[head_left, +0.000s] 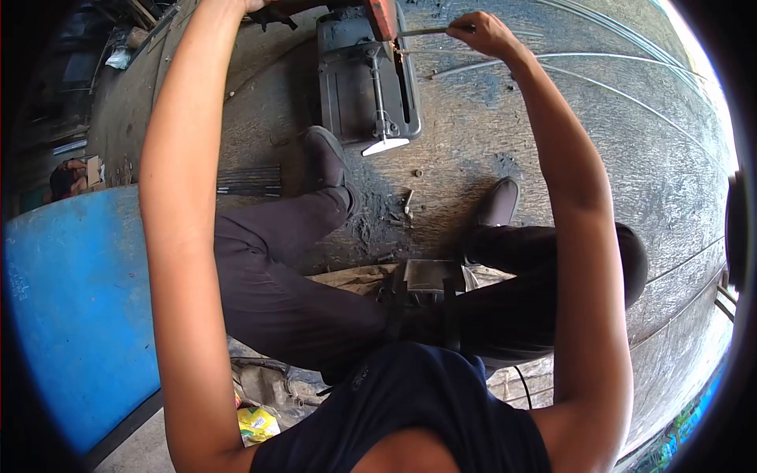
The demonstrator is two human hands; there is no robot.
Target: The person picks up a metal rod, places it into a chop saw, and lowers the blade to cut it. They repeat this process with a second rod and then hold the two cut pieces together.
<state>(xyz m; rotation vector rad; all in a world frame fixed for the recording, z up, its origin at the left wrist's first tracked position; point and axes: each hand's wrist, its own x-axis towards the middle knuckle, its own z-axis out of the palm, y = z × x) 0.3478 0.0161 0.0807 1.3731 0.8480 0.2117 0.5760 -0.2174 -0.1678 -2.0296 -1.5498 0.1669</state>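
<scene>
A cut-off machine with a dark base (344, 98) and a red guard (382, 17) stands on the floor at the top centre. Small orange sparks show just below the guard. My right hand (482, 34) is closed around a thin metal rod (422, 32), whose other end reaches the guard. At the top edge, my left hand (254, 4) is mostly cut off by the frame, left of the machine, and its fingers are hidden. A metal clamp screw (378, 91) runs along the base towards a pale plate (385, 147).
Long metal rods (599, 57) lie on the floor at the upper right. A blue panel (79, 292) fills the left side. My shoes (327, 162) rest near the machine. A small nut (418, 173) and short rods (248, 180) lie on the floor. Another person (67, 180) is at the far left.
</scene>
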